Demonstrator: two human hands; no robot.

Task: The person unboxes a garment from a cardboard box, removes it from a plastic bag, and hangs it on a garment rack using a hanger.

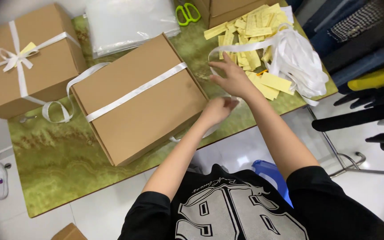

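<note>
A brown cardboard box (147,102) lies on the green table (58,164) with a white ribbon (134,92) laid across its top. My left hand (216,110) is closed at the box's right edge, on the ribbon end that drops down that side. Just beyond it, my right hand (230,78) hovers with fingers spread, touching a ribbon strand that runs from the heap of white ribbon (301,60). Whether the right hand grips the strand is unclear.
A second brown box (23,62), tied with a white bow and a yellow tag, stands at the left. Yellow paper tags (250,31) lie scattered at the back right. Green-handled scissors (187,13) and a clear plastic bag (127,22) are behind. A blue stool (270,171) stands below.
</note>
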